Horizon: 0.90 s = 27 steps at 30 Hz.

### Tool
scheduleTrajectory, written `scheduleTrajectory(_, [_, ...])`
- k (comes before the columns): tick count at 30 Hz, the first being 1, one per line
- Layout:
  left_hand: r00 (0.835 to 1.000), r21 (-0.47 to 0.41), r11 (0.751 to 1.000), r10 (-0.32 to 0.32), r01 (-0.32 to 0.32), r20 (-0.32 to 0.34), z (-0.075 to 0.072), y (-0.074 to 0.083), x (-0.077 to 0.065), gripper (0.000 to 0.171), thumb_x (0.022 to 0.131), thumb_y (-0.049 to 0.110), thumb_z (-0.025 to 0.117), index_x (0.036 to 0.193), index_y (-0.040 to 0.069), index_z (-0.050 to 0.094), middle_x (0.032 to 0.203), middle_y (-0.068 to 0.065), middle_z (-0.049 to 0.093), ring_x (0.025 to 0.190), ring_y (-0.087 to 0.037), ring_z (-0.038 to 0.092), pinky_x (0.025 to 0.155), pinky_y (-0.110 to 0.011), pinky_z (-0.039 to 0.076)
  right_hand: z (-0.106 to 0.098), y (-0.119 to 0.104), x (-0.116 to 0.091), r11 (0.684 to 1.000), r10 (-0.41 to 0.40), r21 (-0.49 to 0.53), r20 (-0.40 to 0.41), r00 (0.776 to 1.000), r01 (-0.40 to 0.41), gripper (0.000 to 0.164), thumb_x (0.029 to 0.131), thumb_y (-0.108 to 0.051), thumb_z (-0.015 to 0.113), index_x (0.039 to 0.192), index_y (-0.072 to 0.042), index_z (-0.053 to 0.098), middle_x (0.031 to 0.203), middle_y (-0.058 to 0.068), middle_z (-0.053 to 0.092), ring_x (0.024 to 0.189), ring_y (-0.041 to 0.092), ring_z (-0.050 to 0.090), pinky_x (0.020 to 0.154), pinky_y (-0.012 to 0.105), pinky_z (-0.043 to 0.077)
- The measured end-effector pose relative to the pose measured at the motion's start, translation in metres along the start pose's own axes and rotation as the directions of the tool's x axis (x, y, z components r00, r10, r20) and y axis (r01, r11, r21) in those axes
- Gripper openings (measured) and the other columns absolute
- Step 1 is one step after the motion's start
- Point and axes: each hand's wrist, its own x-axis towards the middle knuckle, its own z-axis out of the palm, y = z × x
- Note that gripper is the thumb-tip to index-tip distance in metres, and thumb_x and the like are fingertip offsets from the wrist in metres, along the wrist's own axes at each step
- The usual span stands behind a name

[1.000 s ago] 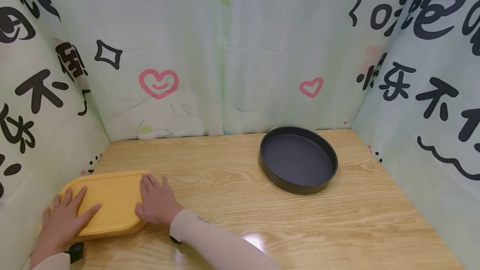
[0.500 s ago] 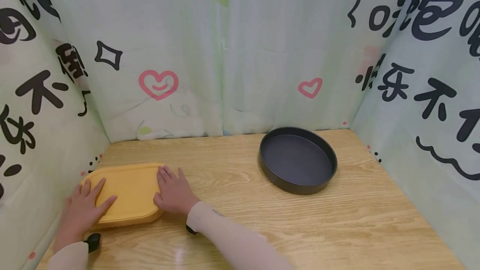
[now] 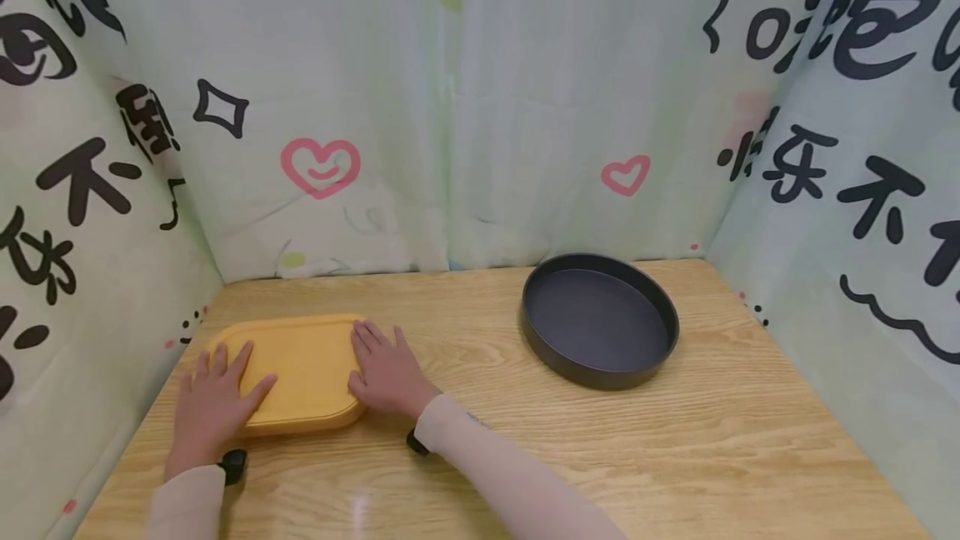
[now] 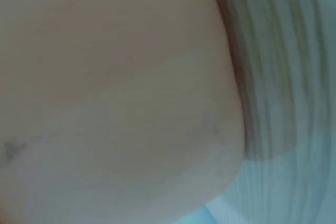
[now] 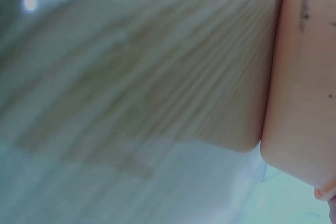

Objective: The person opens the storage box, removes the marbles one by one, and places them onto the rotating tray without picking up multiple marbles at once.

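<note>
A yellow, flat-topped rectangular piece with rounded corners, like a lidded box (image 3: 303, 369), lies on the left part of the table in the head view. My left hand (image 3: 210, 411) rests on its left side, fingers spread and straight across the top. At the opposite end my right hand (image 3: 390, 373) touches the right edge, with straight fingers lying over the rim. Whether anything is under or inside the yellow piece is hidden. Both wrist views are filled mostly by skin and blurred wood grain.
A dark round pan (image 3: 600, 319) without a handle stands at the back right of the wooden table (image 3: 585, 448). Pale printed curtains (image 3: 525, 107) close off the back and both sides.
Both hands have moved the yellow box to the right and slightly toward the back, away from the left curtain. The round pan has stayed where it was.
</note>
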Motion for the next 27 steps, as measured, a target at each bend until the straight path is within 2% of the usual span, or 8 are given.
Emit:
scheduleTrajectory(9, [1.000,0.004,1.000,-0.007,0.007,-0.012,0.007,0.028,0.004,0.078,0.093,0.059,0.040,0.145,0.002,0.031,0.144,-0.039,0.023,0.133,-0.057,0.015,0.103,-0.072,0.013,-0.002,0.024,-0.013,0.999,0.003,0.048,-0.012,1.000,-0.003,0.059,0.097,-0.035,0.029,0.150,-0.008,0.024,0.158,0.003,0.018,0.147,0.015,0.013,0.118,0.049,0.016])
scheduleTrajectory(17, [1.000,0.003,1.000,-0.013,0.013,-0.016,0.012,0.050,0.007,0.075,0.093,0.055,0.043,0.145,0.003,0.031,0.146,-0.038,0.022,0.135,-0.056,0.013,0.104,-0.072,0.012,-0.006,0.042,-0.026,0.999,0.001,0.040,-0.004,1.000,-0.001,0.059,0.097,-0.033,0.028,0.150,-0.009,0.022,0.158,0.003,0.017,0.147,0.015,0.012,0.117,0.050,0.018])
scheduleTrajectory(27, [0.999,-0.010,1.000,-0.021,0.021,0.046,0.018,0.077,0.012,0.074,0.094,0.052,0.042,0.149,0.005,0.025,0.149,-0.036,0.015,0.137,-0.055,0.007,0.106,-0.071,0.008,-0.009,0.066,-0.041,0.999,0.013,0.044,-0.012,1.000,-0.013,0.059,0.098,-0.034,0.030,0.150,-0.008,0.022,0.158,0.003,0.018,0.147,0.016,0.013,0.117,0.051,0.018])
